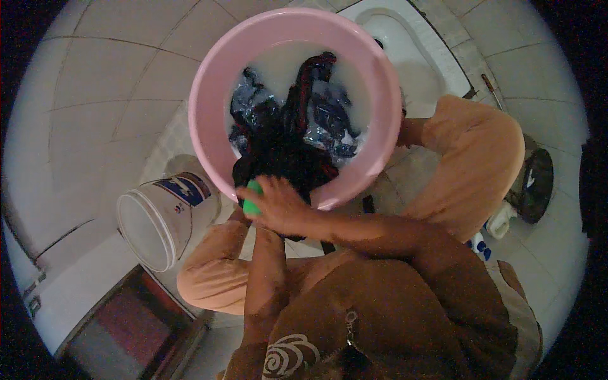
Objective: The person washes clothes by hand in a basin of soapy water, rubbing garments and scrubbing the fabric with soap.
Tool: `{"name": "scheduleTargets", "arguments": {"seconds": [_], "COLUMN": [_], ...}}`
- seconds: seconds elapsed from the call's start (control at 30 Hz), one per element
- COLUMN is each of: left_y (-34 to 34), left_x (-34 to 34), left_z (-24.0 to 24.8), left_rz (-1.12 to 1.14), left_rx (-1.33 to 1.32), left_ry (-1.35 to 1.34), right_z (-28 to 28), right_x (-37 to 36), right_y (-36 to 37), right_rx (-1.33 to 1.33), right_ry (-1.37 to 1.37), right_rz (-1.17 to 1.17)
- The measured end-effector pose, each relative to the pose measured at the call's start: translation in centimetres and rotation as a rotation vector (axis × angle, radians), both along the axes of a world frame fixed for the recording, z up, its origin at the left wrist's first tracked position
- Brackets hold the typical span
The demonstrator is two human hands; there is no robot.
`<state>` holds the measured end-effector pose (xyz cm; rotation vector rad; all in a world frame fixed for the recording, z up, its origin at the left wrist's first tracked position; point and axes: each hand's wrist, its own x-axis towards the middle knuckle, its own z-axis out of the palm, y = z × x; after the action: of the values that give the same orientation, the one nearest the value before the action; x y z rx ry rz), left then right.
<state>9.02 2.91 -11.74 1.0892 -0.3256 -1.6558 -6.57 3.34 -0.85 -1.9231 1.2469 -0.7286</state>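
A round pink basin (204, 120) holds cloudy water and soaked dark clothes (323, 114). A bunched black garment (278, 161) is drawn over the basin's near rim. My right hand (278, 206) lies over this cloth, with its fingers around a green bar (251, 197) that looks like soap. The bar rests against the garment. My left forearm comes up from below to the near rim. There my left hand (250, 218) is mostly hidden by the cloth and my right hand, so its fingers cannot be made out.
A white bucket (145, 231) lies tilted at the left. Behind the basin at the right is a white squat toilet pan (437, 66). A dark round object (538, 187) and a white bottle-like item (500, 221) are beyond my right knee. A dark reddish mat (126, 326) lies lower left.
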Motion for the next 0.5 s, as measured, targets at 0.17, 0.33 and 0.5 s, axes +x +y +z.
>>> {"name": "scheduleTargets", "arguments": {"seconds": [0.17, 0.33, 0.5], "left_y": [4.5, 1.1, 2.0], "left_x": [-5.7, -5.8, -7.2], "left_z": [-0.1, 0.2, 1.1], "left_rz": [-0.025, -0.004, -0.024], "left_rx": [0.007, 0.0, -0.002], "left_ry": [0.029, 0.028, 0.029], "right_z": [-4.7, -1.4, -2.5], "right_x": [-5.0, -3.3, -5.6], "right_y": [-6.1, -4.0, -3.4], "right_rx": [0.294, 0.263, 0.185], "right_ry": [0.206, 0.262, 0.214], "right_rz": [-0.308, -0.079, -0.212]}}
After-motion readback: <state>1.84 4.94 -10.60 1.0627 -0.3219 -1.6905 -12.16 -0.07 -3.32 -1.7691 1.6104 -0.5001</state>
